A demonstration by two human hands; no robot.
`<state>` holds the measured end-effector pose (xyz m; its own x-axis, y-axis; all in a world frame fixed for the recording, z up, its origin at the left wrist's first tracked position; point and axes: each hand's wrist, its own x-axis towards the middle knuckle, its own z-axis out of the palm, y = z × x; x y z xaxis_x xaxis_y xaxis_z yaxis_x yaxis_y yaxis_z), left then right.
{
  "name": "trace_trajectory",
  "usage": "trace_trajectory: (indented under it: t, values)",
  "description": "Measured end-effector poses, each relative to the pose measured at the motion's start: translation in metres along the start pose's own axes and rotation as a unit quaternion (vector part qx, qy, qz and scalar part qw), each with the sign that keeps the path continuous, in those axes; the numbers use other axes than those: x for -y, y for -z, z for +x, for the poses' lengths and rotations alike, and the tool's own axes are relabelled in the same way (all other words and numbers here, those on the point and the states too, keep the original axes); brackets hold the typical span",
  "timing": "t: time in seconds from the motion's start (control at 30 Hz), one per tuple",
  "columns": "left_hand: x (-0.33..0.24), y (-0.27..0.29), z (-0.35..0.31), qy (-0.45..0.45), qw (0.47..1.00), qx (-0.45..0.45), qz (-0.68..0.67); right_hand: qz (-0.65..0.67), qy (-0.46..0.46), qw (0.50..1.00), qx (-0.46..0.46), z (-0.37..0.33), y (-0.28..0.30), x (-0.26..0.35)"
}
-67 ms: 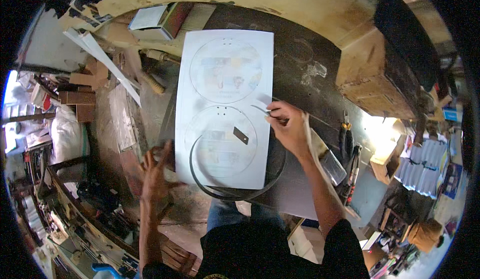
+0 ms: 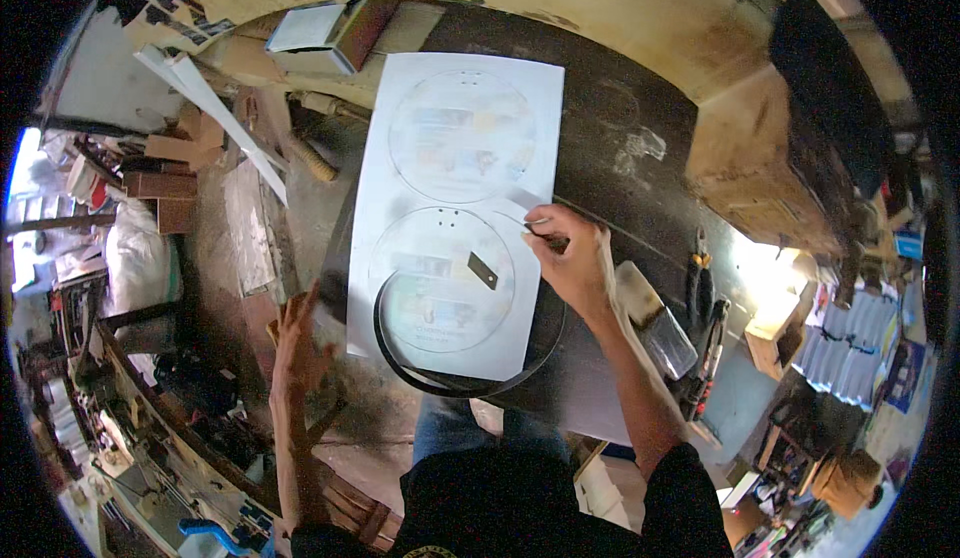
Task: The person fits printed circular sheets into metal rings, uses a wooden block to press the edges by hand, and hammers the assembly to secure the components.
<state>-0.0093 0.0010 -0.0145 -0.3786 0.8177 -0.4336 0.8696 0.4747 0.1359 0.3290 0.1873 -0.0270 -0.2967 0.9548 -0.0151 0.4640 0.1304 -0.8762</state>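
My right hand [image 2: 578, 258] is closed in a pinch on the end of a thin dark strip [image 2: 425, 388]. The strip bends in a wide loop past the front edge of a white sheet [image 2: 375, 228], its other end curling up over the sheet. Two large circles with small dots are drawn on the sheet, and faint printing shows through. A small dark slanted plate [image 2: 483, 271] with a hole lies in the nearer circle. Off the sheet's left side, my left hand [image 2: 300, 348] is slightly blurred, its fingers apart, with nothing discernible in it.
Right of the sheet lie a clear plastic container [image 2: 668, 340], pliers [image 2: 700, 263] and a red-handled tool [image 2: 710, 358]. A wooden box [image 2: 745, 158] stands at the far right. Further left are a hammer-like tool [image 2: 312, 156], white strips [image 2: 230, 123] and an open carton [image 2: 345, 43].
My left hand has drawn slightly left, away from the sheet. The right hand keeps its pinch on the strip, and the loop has shifted a little. The view itself has moved slightly.
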Motion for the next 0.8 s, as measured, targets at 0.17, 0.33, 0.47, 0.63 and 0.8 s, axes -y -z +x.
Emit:
trace_trajectory:
  t: [0.17,0.33,0.47,0.63,0.8]
  values:
    - [-0.007,-0.02,0.015,-0.04,0.876,-0.144,-0.458,0.025,0.0,1.0,0.013,0.016,-0.026,0.003]
    - [-0.033,-0.005,0.046,0.015,0.858,-0.081,-0.507,-0.071,-0.128,0.983,-0.108,-0.004,-0.01,-0.009]
    - [-0.03,-0.027,0.085,-0.029,0.849,-0.144,-0.507,0.094,-0.267,0.954,-0.103,-0.04,-0.022,0.004]
    - [-0.026,-0.007,0.121,-0.074,0.831,-0.025,-0.551,0.149,-0.34,0.908,-0.194,-0.078,-0.056,0.028]
    - [-0.062,0.053,0.165,-0.222,0.867,0.067,-0.442,0.304,-0.385,0.842,-0.224,-0.131,-0.075,0.043]
